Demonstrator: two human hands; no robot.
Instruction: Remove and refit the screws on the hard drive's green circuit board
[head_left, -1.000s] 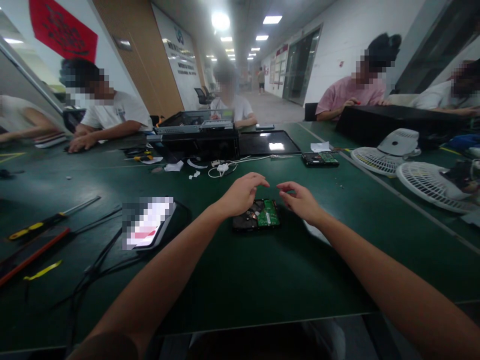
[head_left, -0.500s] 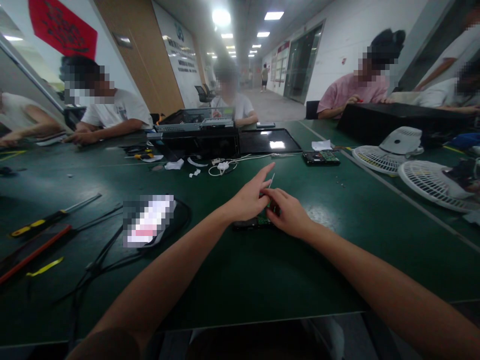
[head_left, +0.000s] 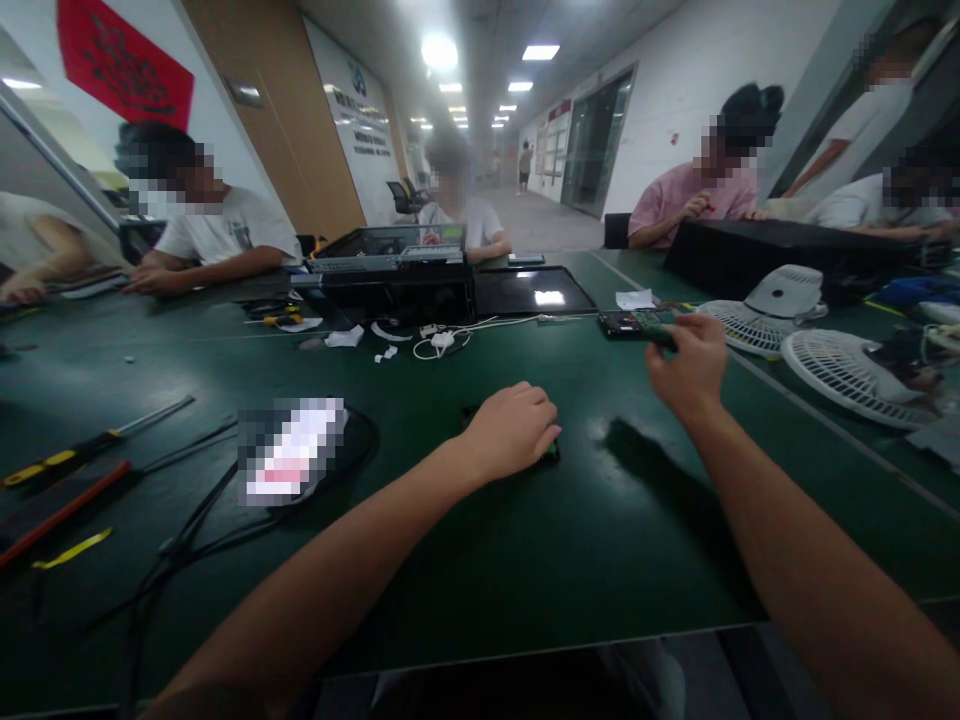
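My left hand (head_left: 510,430) lies curled over a dark device with a green circuit board (head_left: 553,452) on the table in front of me, covering most of it. Raised above the table to the right, my right hand (head_left: 694,370) pinches a small dark green piece (head_left: 660,337) between thumb and fingers. Just behind that piece, a second device with a green board (head_left: 626,325) lies on the table.
White fan parts (head_left: 855,378) lie at the right. A black monitor (head_left: 532,290) and an opened case (head_left: 390,285) stand at the back, near a white cable (head_left: 442,343). Screwdriver (head_left: 97,440), red-edged tool (head_left: 67,510) and blurred object (head_left: 296,450) lie left. People sit around the table.
My right hand has left the device and moved right and forward with a small green piece. My left hand's fingers, stretched out before, are now curled over the device.
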